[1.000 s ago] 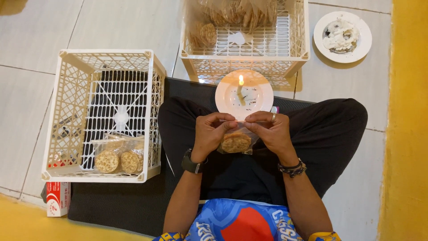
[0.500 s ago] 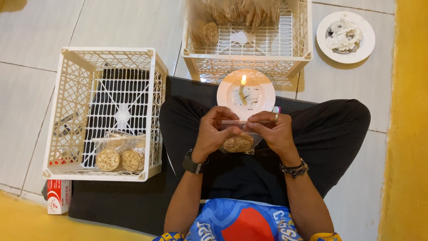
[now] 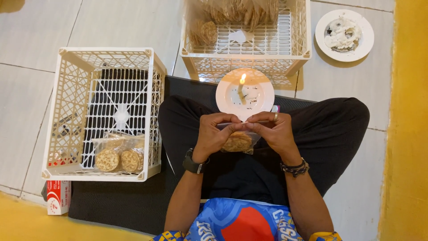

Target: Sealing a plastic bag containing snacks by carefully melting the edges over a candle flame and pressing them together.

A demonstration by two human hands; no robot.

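At the far left a small red-and-white carton [image 3: 58,197] lies on the tiled floor [image 3: 26,89], just beside the corner of a white plastic crate [image 3: 62,107]. Inside that crate, near its front wall, sit clear bags of round crackers [image 3: 119,157].

The left hand [image 3: 214,135], a black watch [image 3: 193,164] on its wrist, has its fingers curled shut on the left end of the top edge of a small clear bag of crackers [image 3: 237,143]. The bag hangs over the lap, just below a white plate [image 3: 263,91] bearing a lit candle [image 3: 241,89]. Its pinched top edge runs level from left to right, pointing toward the flame, and the crackers sag beneath it toward the body. The right hand [image 3: 276,133], with a ring and a dark bracelet [image 3: 295,167], pinches the same edge at its right end, fingers closed.

Beyond the plate stands a second white crate [image 3: 294,40] holding loose crackers [image 3: 236,11]. At the far right, a white dish [image 3: 363,24] with a pale lump rests on the floor.
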